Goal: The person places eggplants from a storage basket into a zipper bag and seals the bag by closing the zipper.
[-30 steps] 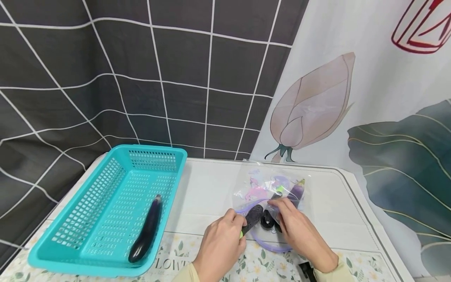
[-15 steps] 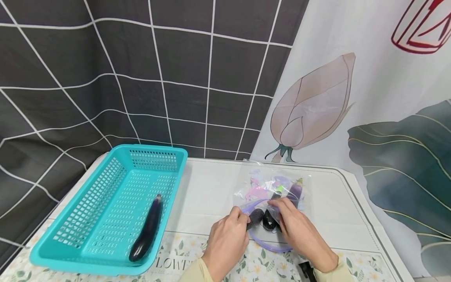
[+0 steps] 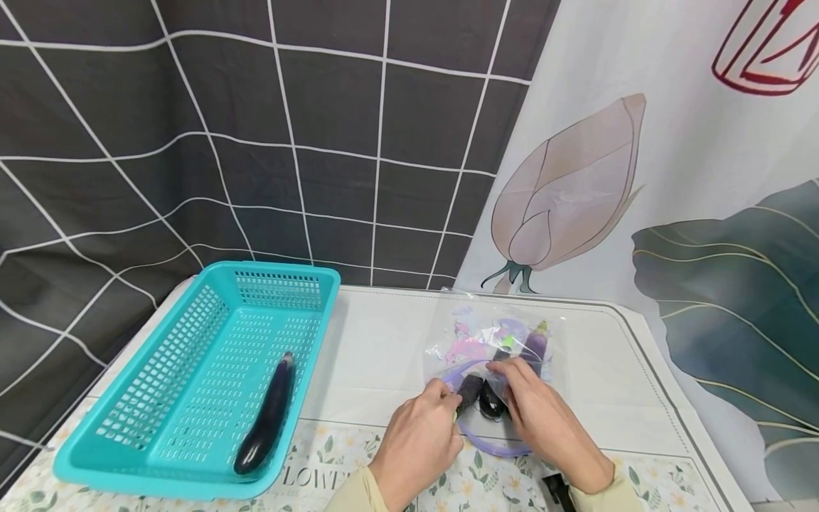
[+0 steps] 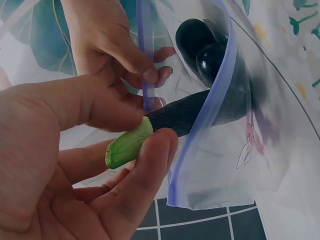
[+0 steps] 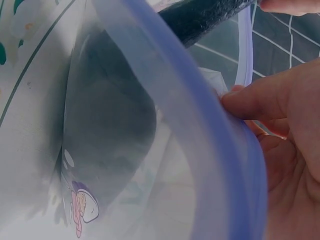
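Note:
My left hand pinches the bright green stem end of a dark, rough-skinned eggplant between thumb and fingers. The eggplant lies partly inside a clear zip bag with a purple-blue edge, its green end sticking out of the mouth. My right hand grips the bag's edge, thumb against the purple strip in the right wrist view. Inside the bag, a glossy black eggplant lies beside the held one. A purple eggplant with a pale green tip sits farther back.
At the left stands a turquoise basket with one dark eggplant along its right side. A floral mat covers the near part of the white table. Dark gridded and printed curtains hang behind.
My left hand has shifted slightly right, towards the bag, with the green-ended eggplant. The purple eggplant inside has slid a little left. The right hand keeps its place on the bag's edge.

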Demonstrator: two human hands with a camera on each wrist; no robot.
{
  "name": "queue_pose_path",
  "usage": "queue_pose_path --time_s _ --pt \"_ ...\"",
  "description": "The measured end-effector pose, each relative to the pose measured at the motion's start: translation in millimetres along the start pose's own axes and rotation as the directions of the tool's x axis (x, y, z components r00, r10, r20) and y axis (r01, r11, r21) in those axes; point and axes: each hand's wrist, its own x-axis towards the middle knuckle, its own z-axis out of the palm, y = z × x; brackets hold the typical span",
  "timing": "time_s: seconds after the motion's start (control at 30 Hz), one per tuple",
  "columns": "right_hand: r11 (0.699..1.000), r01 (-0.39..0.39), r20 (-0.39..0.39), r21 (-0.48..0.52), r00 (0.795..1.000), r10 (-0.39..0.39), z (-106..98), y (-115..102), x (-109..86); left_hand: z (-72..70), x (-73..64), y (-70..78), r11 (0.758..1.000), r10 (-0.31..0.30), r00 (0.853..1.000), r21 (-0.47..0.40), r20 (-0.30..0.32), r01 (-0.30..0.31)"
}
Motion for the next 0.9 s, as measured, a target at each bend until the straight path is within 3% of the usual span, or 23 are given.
queue_pose_path --time_s 0.27,0.43,0.67,0.9 --pt "1.0 0.026 -0.022 -0.001 0.999 -0.026 0.8 2.0 -0.3 -0.5 2.0 -0.2 0.998 0.028 1.0 -0.054 0.014 -0.027" --pt "0.999 0.041 -0.039 0.001 0.998 -0.041 1.9 2.8 -0.1 -0.5 4.8 1.1 0.996 0.072 0.996 -0.064 0.061 -0.068" --pt "0.999 0.052 -0.053 0.009 0.997 -0.052 3.1 3.4 0.2 2.7 7.8 3.6 0.988 0.155 0.986 -0.026 0.069 -0.154" --pt "0.998 0.066 -0.064 0.013 0.996 -0.065 3.8 4.1 0.1 5.5 10.3 3.7 0.988 0.154 0.987 0.02 0.046 -0.155"
